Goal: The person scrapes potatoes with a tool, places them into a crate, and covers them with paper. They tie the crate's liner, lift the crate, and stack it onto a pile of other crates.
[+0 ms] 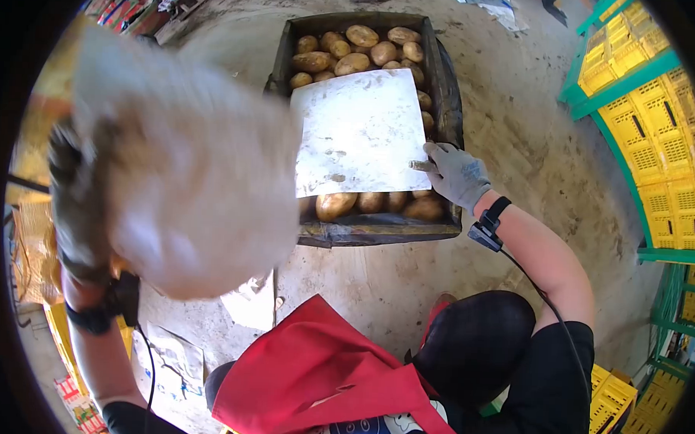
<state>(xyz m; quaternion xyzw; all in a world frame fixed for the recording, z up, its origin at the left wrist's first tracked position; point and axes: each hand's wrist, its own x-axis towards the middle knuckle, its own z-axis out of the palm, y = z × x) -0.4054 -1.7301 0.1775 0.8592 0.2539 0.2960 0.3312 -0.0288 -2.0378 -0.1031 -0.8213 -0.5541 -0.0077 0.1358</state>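
Counting from view ctr as clock: 2 gloved hands, 1 dark crate (362,234) at 12, w/ approx 20 potatoes (335,207) showing, rest hidden. 1 white sheet (362,133), smudged, lies atop potatoes inside crate, covering the middle; potatoes show along its 12, 3 & 6 sides. R hand (454,173) at 2 o'clock, fingertips touching sheet's R edge; can't tell if pinched or just resting. L hand (79,196) at 9, clamped on edge of 1 blurred whitish sheet (199,189), raised; exact no. of layers unclear. 2 wristbands, 1 per wrist. Red cloth (319,377) x1, at 6. Yellow crates (645,143), several, stacked in green frame (626,83), 2 to 3 o'clock.
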